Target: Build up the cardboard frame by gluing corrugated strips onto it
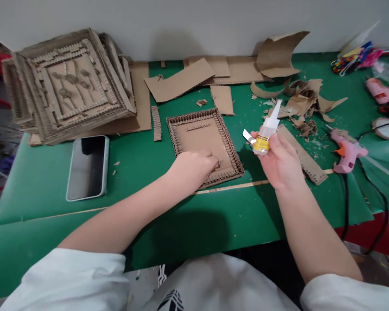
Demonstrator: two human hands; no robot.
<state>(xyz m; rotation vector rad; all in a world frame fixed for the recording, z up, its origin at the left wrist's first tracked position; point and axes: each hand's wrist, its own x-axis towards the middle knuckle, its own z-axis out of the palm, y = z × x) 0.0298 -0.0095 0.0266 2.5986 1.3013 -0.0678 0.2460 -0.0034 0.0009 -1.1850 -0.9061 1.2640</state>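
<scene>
A small cardboard frame (204, 129) with a corrugated rim lies flat on the green table cover (45, 172). My left hand (194, 166) rests on its near edge, fingers curled and pinching a tiny cardboard piece against the panel. My right hand (280, 160) is held just right of the frame, above the table, wrapped round a small clear glue bottle (266, 131) with a yellow label and its white nozzle pointing up.
A stack of finished cardboard frames (68, 82) stands at the back left, a phone (88, 167) lies face up beside it. Cardboard sheets (181, 80) and scraps (303, 103) lie along the back. A pink glue gun (346, 151) with black cable lies at the right.
</scene>
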